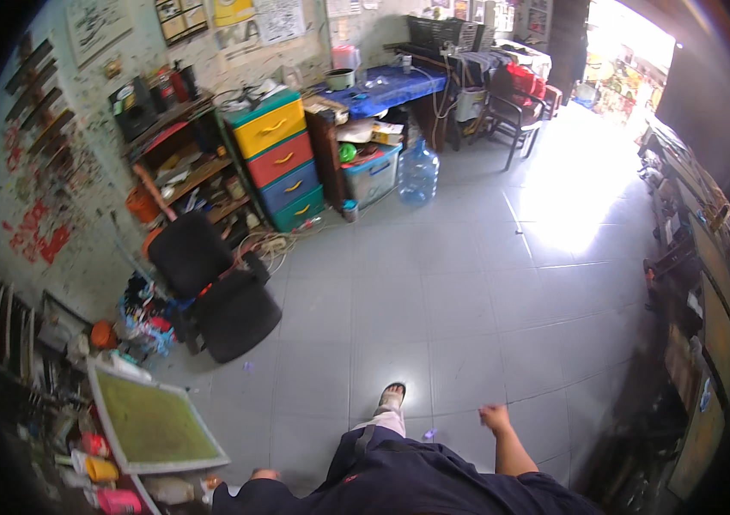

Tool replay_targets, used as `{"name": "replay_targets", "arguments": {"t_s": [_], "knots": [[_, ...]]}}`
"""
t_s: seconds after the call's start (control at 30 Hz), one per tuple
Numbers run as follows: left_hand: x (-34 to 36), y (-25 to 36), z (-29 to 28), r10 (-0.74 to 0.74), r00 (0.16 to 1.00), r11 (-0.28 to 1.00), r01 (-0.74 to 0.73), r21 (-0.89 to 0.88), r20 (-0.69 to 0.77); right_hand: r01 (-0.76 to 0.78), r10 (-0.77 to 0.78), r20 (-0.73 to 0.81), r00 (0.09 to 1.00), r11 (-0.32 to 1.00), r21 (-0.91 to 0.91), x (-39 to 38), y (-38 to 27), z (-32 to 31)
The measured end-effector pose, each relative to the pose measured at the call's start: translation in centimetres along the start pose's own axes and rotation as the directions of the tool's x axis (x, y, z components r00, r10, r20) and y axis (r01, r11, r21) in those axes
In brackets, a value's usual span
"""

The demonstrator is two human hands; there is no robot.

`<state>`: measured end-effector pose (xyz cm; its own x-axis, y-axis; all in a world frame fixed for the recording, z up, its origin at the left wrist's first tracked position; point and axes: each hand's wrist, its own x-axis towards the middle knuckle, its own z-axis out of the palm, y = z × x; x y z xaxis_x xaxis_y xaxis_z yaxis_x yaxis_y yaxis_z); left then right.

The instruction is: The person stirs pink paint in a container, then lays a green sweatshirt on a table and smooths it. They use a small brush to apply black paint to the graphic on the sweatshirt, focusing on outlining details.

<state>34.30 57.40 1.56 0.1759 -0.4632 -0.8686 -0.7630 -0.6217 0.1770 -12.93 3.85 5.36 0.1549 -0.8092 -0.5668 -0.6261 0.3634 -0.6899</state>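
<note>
My right hand [494, 418] hangs out over the tiled floor at my right side. Its fingers are curled in, and nothing shows in them. Only a small part of my left hand [264, 474] appears past the dark sleeve, low at the left; its fingers are hidden. The nearest thing to that hand is a white-framed screen [159, 421] with a yellow-green mesh, leaning at the lower left. One sandaled foot [392, 396] is forward on the floor.
A black office chair [232, 313] stands on the left. Behind it are a multicoloured drawer unit [282, 163], a blue-covered table [391, 90] and a large water bottle [417, 174]. A dark armchair [509, 116] stands farther back. Framed panels [717, 318] line the right side; a bright doorway [631, 51] lies beyond.
</note>
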Motion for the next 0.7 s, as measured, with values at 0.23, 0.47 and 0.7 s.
{"name": "replay_targets", "arguments": {"t_s": [0.23,0.47,0.7], "knots": [[20.2,26.7,-36.9,-0.499,0.817,0.586,0.074,-0.807,-0.288,-0.617,0.606,0.249,0.756,0.786,-0.039,-0.8,6.9,-9.9],[29.6,55.3,-55.3,0.111,0.911,0.924,-0.242,-0.297,-0.398,-0.468,0.675,-0.089,0.732,0.595,0.653,9.1,-4.2,-11.9],[38.4,67.6,-62.3,0.081,0.950,0.957,-0.159,-0.242,-0.302,-0.717,0.743,-0.013,0.669,0.650,0.251,17.9,0.2,-18.6]]}}
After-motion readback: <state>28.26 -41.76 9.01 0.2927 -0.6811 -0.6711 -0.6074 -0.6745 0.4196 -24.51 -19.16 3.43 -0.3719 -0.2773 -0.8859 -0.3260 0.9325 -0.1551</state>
